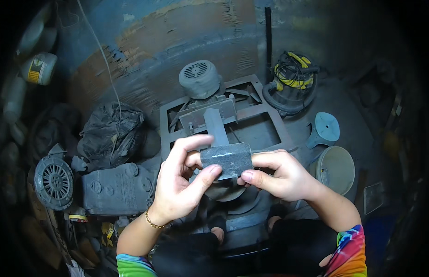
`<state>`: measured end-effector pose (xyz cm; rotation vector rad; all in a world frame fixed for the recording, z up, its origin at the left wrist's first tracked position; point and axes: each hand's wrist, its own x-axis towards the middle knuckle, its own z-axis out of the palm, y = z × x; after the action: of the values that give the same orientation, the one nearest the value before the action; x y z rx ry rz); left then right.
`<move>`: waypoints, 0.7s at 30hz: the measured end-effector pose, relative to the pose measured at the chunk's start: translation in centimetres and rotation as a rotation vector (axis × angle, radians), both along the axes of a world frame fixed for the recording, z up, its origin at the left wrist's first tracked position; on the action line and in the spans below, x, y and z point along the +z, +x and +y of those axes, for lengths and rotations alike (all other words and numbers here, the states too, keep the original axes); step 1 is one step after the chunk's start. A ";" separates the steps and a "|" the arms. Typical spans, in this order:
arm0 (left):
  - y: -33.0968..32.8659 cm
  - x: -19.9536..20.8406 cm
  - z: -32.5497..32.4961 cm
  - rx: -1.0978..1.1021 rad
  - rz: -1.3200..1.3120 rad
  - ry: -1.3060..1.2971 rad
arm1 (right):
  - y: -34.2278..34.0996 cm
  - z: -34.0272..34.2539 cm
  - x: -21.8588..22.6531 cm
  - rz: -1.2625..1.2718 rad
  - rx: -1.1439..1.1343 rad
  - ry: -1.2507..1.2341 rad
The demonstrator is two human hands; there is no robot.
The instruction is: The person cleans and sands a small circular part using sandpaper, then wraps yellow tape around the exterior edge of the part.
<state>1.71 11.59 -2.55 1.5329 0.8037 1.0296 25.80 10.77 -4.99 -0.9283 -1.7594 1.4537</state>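
Between my two hands is a dark grey rectangular block with a smooth face and a lighter band along its upper edge (229, 162); I cannot tell if it is stone or metal. My left hand (180, 177) grips its left side, thumb on the front face and index finger lifted above the top corner. At the right end, my right hand (283, 177) pinches the lower corner, with the thumb in front and fingers partly hidden behind. Beyond the block stands a dusty machine with an upright motor (199, 78) and a flat metal bar (215, 127) pointing toward me.
A square metal frame (280, 129) surrounds the machine. To its right are a black and yellow vacuum cleaner (293, 94), a pale blue stool (326, 127) and a bucket (338, 171). On the left lie a black plastic bag (112, 127) and a dust-covered motor unit (117, 189). A thin cord (105, 55) hangs down.
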 end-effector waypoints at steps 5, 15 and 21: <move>-0.4 0.1 0.7 0.074 0.193 0.257 | -0.3 0.4 0.0 -0.064 -0.135 0.363; -1.3 -0.3 0.2 0.155 0.350 0.479 | -2.0 0.5 0.3 0.039 -0.290 0.487; -1.4 0.2 2.0 0.120 0.303 0.361 | -2.0 1.6 -0.3 0.042 -0.286 0.505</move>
<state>0.35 13.62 -2.33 2.0023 0.9648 1.0864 23.79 12.39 -5.24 -0.8250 -1.7577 0.7888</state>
